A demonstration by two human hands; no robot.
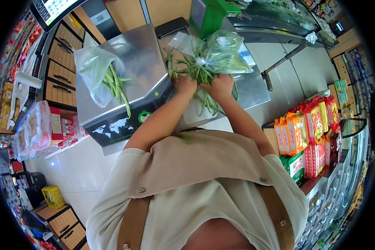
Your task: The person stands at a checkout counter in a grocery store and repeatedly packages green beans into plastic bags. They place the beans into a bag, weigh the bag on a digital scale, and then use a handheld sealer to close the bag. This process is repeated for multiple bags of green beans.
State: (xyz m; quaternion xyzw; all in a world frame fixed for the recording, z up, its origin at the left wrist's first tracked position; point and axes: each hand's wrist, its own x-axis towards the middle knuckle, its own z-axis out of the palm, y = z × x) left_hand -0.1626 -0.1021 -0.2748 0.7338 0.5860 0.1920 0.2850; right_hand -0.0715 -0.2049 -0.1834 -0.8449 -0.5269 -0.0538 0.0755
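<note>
A loose heap of green beans (200, 70) lies on the counter before me. My left hand (185, 84) is at the heap's left side, its fingers among the beans; whether they grip any cannot be told. On the heap's right side my right hand (221, 85) touches the beans, fingers partly hidden. Just beyond it are knotted clear plastic bags with green contents (226, 57). On the metal weighing scale (137, 53) to the left rests an open clear plastic bag (89, 67), with more green beans (114, 82) sticking out of its mouth.
A black phone (172, 27) and a green box-shaped device (206, 17) stand behind the beans. A screen (54, 11) is at the upper left. Bright packaged goods (309, 125) are stacked at the right, and a metal bar (284, 59) juts out beyond the counter's right side.
</note>
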